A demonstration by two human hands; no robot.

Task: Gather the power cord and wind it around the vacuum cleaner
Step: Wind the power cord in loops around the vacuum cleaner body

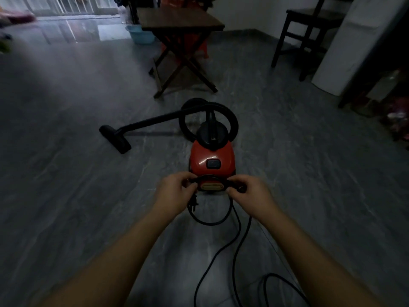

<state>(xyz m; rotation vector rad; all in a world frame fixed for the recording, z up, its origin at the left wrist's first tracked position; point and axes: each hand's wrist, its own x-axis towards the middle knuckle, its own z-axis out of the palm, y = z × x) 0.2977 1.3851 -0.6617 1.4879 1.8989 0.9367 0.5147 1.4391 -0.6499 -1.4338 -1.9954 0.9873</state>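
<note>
A small red vacuum cleaner with a black top stands on the grey floor in the middle of the view. Its black hose loops behind it to a wand and floor nozzle lying at the left. The black power cord trails from my hands down across the floor in loose loops. My left hand grips the cord near its plug, which hangs below the fingers. My right hand pinches the cord too. A short stretch runs between both hands, just over the cleaner's near end.
A dark folding table stands behind the vacuum cleaner, with a blue basin on the floor beside it. A dark wooden chair and a white appliance are at the right. Open floor spreads to the left.
</note>
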